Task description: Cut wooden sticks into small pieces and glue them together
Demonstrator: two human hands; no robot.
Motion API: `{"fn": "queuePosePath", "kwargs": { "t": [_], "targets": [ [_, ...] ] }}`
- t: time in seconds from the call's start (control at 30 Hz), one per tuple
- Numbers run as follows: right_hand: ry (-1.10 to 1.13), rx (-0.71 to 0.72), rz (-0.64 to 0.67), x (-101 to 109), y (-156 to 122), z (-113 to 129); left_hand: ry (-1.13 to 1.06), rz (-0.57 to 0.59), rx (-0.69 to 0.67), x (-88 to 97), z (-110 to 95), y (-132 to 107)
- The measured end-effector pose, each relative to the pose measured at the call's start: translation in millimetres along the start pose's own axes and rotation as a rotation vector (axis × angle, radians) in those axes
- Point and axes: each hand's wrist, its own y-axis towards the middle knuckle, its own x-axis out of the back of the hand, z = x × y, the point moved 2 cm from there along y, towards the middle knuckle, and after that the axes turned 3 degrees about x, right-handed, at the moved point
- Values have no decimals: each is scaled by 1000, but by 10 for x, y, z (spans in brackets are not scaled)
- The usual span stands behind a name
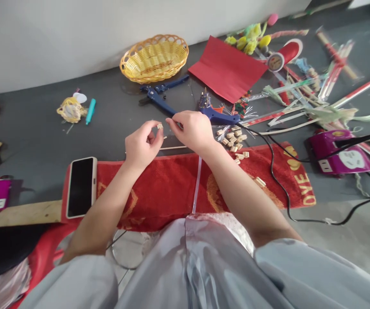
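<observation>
My left hand (143, 143) is closed in a pinch on a small wooden bead (160, 126), held above the dark floor. My right hand (193, 128) is closed too, its fingertips pinched close to the bead; a very fine thread or wire seems to run between the hands. A thin wooden stick (173, 148) lies just under my hands. A pile of several small wooden pieces (234, 138) sits right of my right hand, at the edge of the red towel (168, 189).
A phone (81, 186) lies on the towel's left end. A blue glue gun (218, 113) with a black cord (281, 180), blue pliers (159, 96), a yellow basket (154, 58), red paper (226, 68), a red spool (283, 56) and sticks (316, 98) lie beyond.
</observation>
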Motion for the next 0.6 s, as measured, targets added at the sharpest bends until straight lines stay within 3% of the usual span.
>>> {"fn": "queuePosePath", "kwargs": {
  "t": [0.37, 0.6],
  "targets": [
    [471, -99, -123, -8, 73, -103, -69, -83, 6, -94, -186, 156],
    [902, -78, 15, -11, 93, -84, -45, -120, -108, -96, -88, 85]
  ]
}}
